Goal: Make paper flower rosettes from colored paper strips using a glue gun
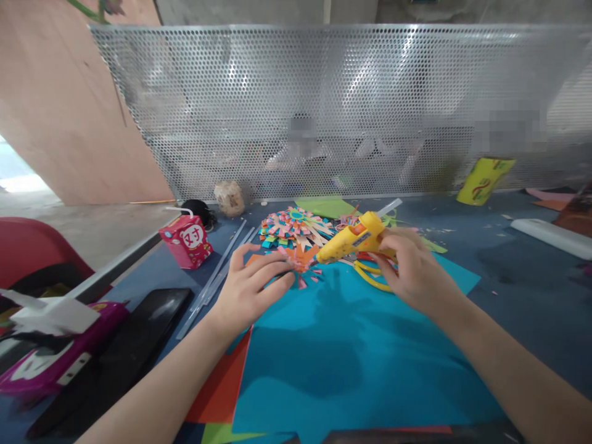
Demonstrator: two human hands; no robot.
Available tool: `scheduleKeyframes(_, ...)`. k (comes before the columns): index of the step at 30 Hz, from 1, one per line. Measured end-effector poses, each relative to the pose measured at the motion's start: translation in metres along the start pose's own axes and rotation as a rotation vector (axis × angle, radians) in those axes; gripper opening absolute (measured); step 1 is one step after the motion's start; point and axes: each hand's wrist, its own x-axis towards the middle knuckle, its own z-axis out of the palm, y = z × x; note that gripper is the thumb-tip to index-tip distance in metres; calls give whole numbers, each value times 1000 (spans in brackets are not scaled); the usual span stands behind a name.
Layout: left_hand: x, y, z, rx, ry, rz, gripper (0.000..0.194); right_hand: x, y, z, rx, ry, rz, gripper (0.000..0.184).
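My right hand (407, 265) is wrapped round a yellow hot glue gun (349, 239), with a clear glue stick poking from its back end. The gun's nozzle points left at an orange and pink paper flower (301, 258); whether they touch I cannot tell. At the flower's left edge, the fingers of my left hand (256, 280) are closed on it. Under both hands lies a large blue paper sheet (370, 370). Yellow-handled scissors (370, 280) rest below the glue gun, partly covered by it and the right hand. Behind the flower is a pile of fringed paper flowers (296, 223).
To the left are a red drink carton (185, 242), clear glue sticks (213, 277), a black tablet-like slab (139, 333) and a purple power strip (50, 364). A perforated metal panel (324, 92) borders the back. A yellow-green packet (483, 180) leans there. Green paper (324, 206) lies behind the flowers.
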Motion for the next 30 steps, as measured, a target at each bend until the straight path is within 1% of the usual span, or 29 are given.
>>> scheduleKeyframes(7, -1, -1, 0, 27, 9, -27, 13, 2, 0, -4, -2, -6, 4, 16)
scheduleKeyframes(13, -2, -2, -1, 47, 1, -59, 11, 2, 2, -6, -3, 1, -26, 17)
scheduleKeyframes(20, -4, -4, 0, 35, 2, -86, 13, 0, 6, -2, -40, -1, -6, 14)
scheduleKeyframes(22, -5, -4, 0, 21, 6, -99, 14, -1, 11, 1, -71, -25, 39, 12)
scheduleKeyframes(24, -4, -4, 0, -2, 13, -127, 16, -4, 22, 6, -141, -91, 165, 15)
scheduleKeyframes(25, -4, -4, 1, -16, 16, -145, 16, -6, 29, 8, -192, -135, 265, 18)
scheduleKeyframes(27, -4, -3, 2, -44, 27, -177, 16, -12, 48, 11, -313, -232, 530, 27)
scheduleKeyframes(30, -4, 1, 5, -110, 50, -220, 14, -25, 82, 12, -450, -356, 984, 45)
